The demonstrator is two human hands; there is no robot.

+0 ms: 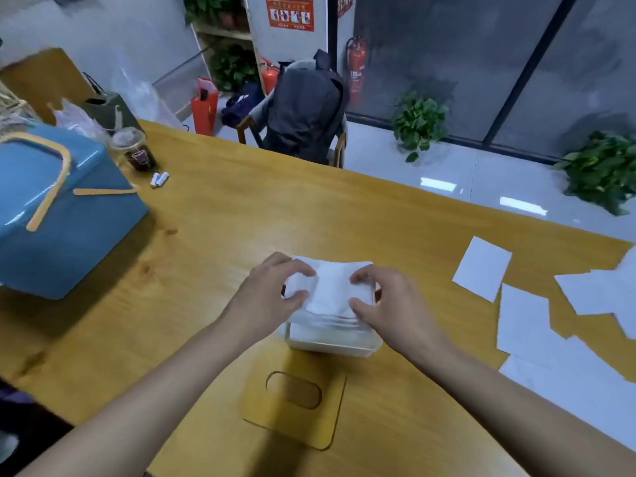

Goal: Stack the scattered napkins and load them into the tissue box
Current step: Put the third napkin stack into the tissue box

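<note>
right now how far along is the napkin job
Done: a napkin stack sits in the open tissue box. In hand: the left hand and right hand grip it at both sides. Left: loose napkins lie scattered to the right, and the wooden lid lies off the box.

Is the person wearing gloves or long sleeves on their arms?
No. The left hand and right hand have no gloves, and no watch or bracelet shows at the wrists. The left forearm and right forearm are bare; no sleeve is in view.

The napkin stack (330,290) hides the tissue box (330,341) opening.
</note>
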